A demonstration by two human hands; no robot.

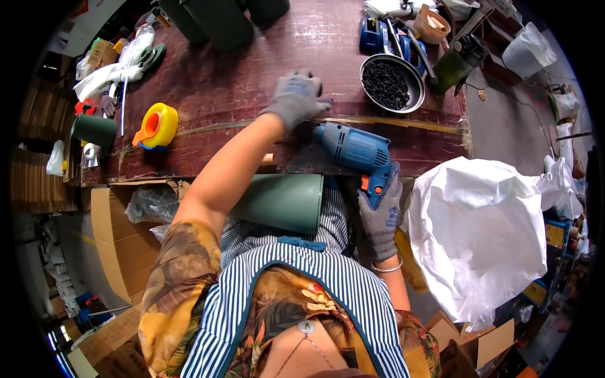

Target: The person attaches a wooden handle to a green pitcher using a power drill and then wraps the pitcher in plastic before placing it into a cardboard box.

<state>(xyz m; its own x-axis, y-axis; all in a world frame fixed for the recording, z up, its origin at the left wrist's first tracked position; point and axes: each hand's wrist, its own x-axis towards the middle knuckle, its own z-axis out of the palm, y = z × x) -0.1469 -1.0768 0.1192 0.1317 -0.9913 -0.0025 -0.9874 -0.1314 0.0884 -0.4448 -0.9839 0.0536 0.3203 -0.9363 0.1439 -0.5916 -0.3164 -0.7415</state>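
Note:
My right hand (382,217), in a grey knit glove, is wrapped round the handle of a blue electric drill (358,148) with an orange trigger. The drill lies over the table's near edge, its chuck pointing left. My left hand (295,99), also gloved, reaches over the table just beyond the chuck. Its fingers are apart, and I see nothing held in them. Across my lap, under my left forearm, a green plastic tub (280,203) lies on its side. To the right of my left hand stands a metal bowl of black screws (386,83).
Dark green tubs (217,24) stand at the far side of the dark red table (208,82). A yellow tape roll (161,126) and another green tub (94,130) are at left. A white sack (477,233) stands at right, a cardboard box (116,242) at lower left.

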